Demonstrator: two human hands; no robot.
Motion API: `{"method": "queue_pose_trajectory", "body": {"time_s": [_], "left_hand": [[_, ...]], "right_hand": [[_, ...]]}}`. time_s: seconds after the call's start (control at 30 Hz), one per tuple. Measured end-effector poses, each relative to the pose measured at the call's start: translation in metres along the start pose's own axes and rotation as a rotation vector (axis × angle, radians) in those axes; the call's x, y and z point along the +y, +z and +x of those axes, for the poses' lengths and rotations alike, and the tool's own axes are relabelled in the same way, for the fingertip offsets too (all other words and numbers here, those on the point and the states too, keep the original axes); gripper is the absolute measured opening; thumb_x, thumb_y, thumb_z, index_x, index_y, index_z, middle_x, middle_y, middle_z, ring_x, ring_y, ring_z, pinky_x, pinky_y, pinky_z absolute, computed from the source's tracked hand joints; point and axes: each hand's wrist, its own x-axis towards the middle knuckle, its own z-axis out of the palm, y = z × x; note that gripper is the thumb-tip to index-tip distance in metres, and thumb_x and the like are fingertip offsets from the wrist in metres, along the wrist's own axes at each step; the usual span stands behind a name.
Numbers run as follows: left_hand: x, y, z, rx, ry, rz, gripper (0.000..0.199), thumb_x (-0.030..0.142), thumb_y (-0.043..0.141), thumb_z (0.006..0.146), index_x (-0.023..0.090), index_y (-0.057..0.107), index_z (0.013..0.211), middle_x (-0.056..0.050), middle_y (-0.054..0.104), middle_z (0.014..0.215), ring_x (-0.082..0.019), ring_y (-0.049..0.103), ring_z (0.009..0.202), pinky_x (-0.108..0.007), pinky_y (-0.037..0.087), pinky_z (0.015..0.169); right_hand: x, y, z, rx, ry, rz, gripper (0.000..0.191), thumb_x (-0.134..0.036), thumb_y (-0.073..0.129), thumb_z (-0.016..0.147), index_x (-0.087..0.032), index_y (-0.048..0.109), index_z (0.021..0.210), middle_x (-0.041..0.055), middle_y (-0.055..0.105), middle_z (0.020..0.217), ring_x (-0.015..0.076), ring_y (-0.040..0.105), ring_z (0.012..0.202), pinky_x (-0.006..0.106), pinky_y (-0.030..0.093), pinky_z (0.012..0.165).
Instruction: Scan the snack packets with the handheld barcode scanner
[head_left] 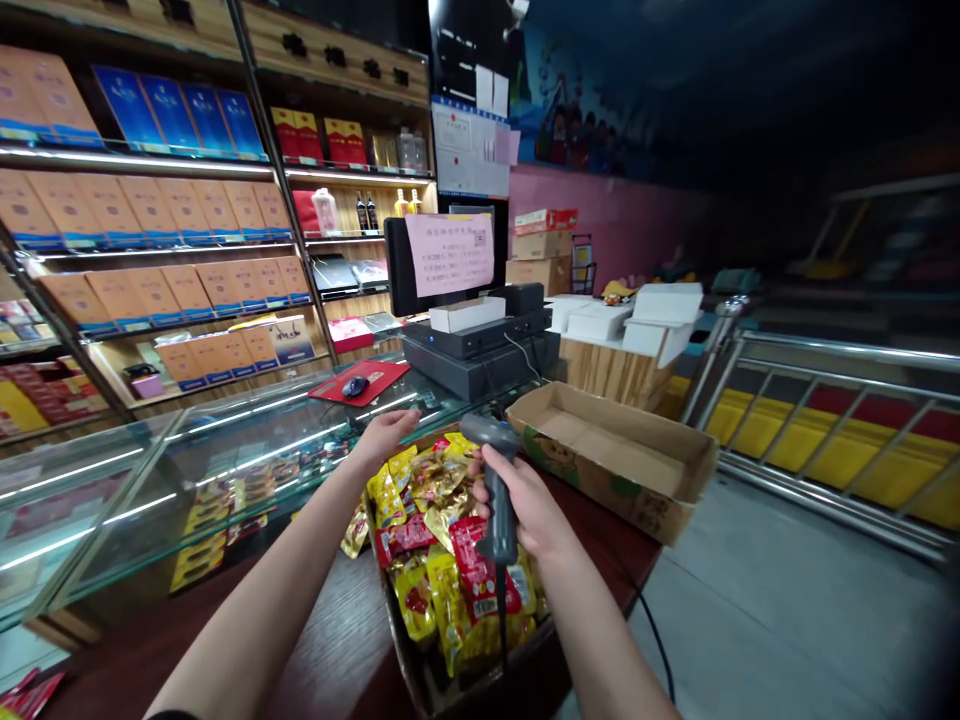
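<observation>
My right hand (527, 498) is wrapped round the grip of a dark grey barcode scanner (501, 505), whose cable hangs down from the handle. The scanner is above a cardboard box (401, 650) filled with yellow, gold and red snack packets (442, 585). One red packet (476, 565) lies on top of the pile, partly behind the scanner. At the far left corner of the box, my left hand (386, 436) has its visible fingers stretched out, with nothing seen in them; its underside is hidden.
An open cardboard tray (615, 445) sits right of the box. Behind are a monitor (450, 265), a black cash drawer (480, 355) and a mouse (355, 386) on a red mat. A glass counter (225, 480) runs along the left; a metal railing (832, 420) stands at right.
</observation>
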Motion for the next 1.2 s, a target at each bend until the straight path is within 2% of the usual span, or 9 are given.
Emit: {"method": "queue_pose_trajectory", "body": {"time_s": [0.17, 0.3, 0.4, 0.53, 0.63, 0.73, 0.87, 1.0, 1.2], "left_hand": [[-0.006, -0.012, -0.013, -0.116, -0.025, -0.027, 0.057, 0.058, 0.063, 0.07, 0.018, 0.065, 0.111, -0.012, 0.063, 0.12, -0.026, 0.058, 0.108, -0.031, 0.048, 0.076], [-0.017, -0.042, -0.031, -0.066, -0.051, 0.03, 0.054, 0.056, 0.057, 0.076, 0.019, 0.063, 0.114, -0.01, 0.064, 0.119, -0.023, 0.06, 0.105, -0.03, 0.048, 0.078], [-0.042, -0.071, -0.039, 0.071, -0.019, 0.273, 0.045, 0.05, 0.048, 0.083, 0.019, 0.065, 0.111, -0.007, 0.068, 0.112, -0.022, 0.062, 0.102, -0.029, 0.047, 0.079], [-0.089, -0.095, -0.05, 0.243, 0.087, 0.841, 0.033, 0.033, 0.046, 0.085, 0.018, 0.07, 0.103, -0.008, 0.068, 0.107, -0.023, 0.061, 0.099, -0.029, 0.043, 0.086], [-0.12, -0.094, -0.061, 0.223, 0.155, 1.124, 0.034, 0.034, 0.049, 0.084, 0.019, 0.068, 0.108, -0.012, 0.064, 0.111, -0.024, 0.057, 0.102, -0.031, 0.04, 0.088], [-0.136, -0.086, -0.069, 0.241, 0.224, 1.274, 0.036, 0.041, 0.05, 0.084, 0.021, 0.068, 0.108, -0.013, 0.06, 0.11, -0.028, 0.05, 0.107, -0.037, 0.038, 0.087], [-0.14, -0.081, -0.07, 0.253, 0.293, 1.354, 0.038, 0.045, 0.047, 0.085, 0.018, 0.069, 0.098, -0.015, 0.056, 0.104, -0.03, 0.045, 0.108, -0.042, 0.033, 0.092], [-0.143, -0.085, -0.063, 0.201, 0.258, 1.349, 0.04, 0.046, 0.045, 0.086, 0.014, 0.068, 0.094, -0.015, 0.052, 0.105, -0.028, 0.05, 0.101, -0.039, 0.037, 0.087], [-0.153, -0.09, -0.063, 0.097, 0.291, 1.335, 0.047, 0.049, 0.037, 0.089, 0.024, 0.057, 0.123, -0.013, 0.048, 0.123, -0.026, 0.053, 0.099, -0.038, 0.037, 0.084]], "right_hand": [[0.004, 0.002, -0.002, -0.023, 0.041, -0.053, 0.031, -0.045, 0.066, 0.076, -0.016, 0.056, 0.078, -0.0025, 0.054, 0.052, 0.0076, 0.048, 0.041, 0.019, 0.04, 0.04], [0.011, 0.012, -0.006, -0.039, 0.096, -0.07, 0.032, -0.047, 0.065, 0.077, -0.016, 0.055, 0.077, -0.0027, 0.054, 0.051, 0.0078, 0.049, 0.04, 0.019, 0.039, 0.041], [0.02, 0.022, -0.009, -0.068, 0.115, -0.077, 0.033, -0.047, 0.064, 0.077, -0.016, 0.056, 0.078, -0.0026, 0.054, 0.051, 0.0082, 0.049, 0.04, 0.019, 0.038, 0.04], [0.036, 0.039, -0.016, -0.084, 0.101, -0.078, 0.031, -0.046, 0.065, 0.077, -0.016, 0.057, 0.079, -0.0024, 0.055, 0.052, 0.0085, 0.05, 0.042, 0.019, 0.039, 0.04], [0.048, 0.051, -0.023, -0.066, 0.122, -0.06, 0.03, -0.044, 0.067, 0.076, -0.016, 0.057, 0.081, -0.0022, 0.056, 0.057, 0.0077, 0.049, 0.043, 0.019, 0.04, 0.04], [0.06, 0.058, -0.033, -0.064, 0.168, -0.081, 0.032, -0.046, 0.067, 0.076, -0.016, 0.057, 0.081, -0.0022, 0.056, 0.056, 0.0071, 0.048, 0.042, 0.019, 0.039, 0.04], [0.072, 0.063, -0.042, -0.062, 0.174, -0.129, 0.035, -0.049, 0.065, 0.076, -0.016, 0.056, 0.078, -0.0033, 0.052, 0.05, 0.008, 0.048, 0.039, 0.019, 0.037, 0.04], [0.078, 0.067, -0.045, -0.064, 0.183, -0.166, 0.036, -0.051, 0.064, 0.077, -0.016, 0.055, 0.079, -0.0032, 0.053, 0.049, 0.0087, 0.049, 0.039, 0.019, 0.035, 0.04], [0.078, 0.078, -0.047, -0.065, 0.192, -0.166, 0.036, -0.051, 0.065, 0.076, -0.016, 0.054, 0.077, -0.0032, 0.052, 0.05, 0.0078, 0.047, 0.039, 0.019, 0.035, 0.041]]}}
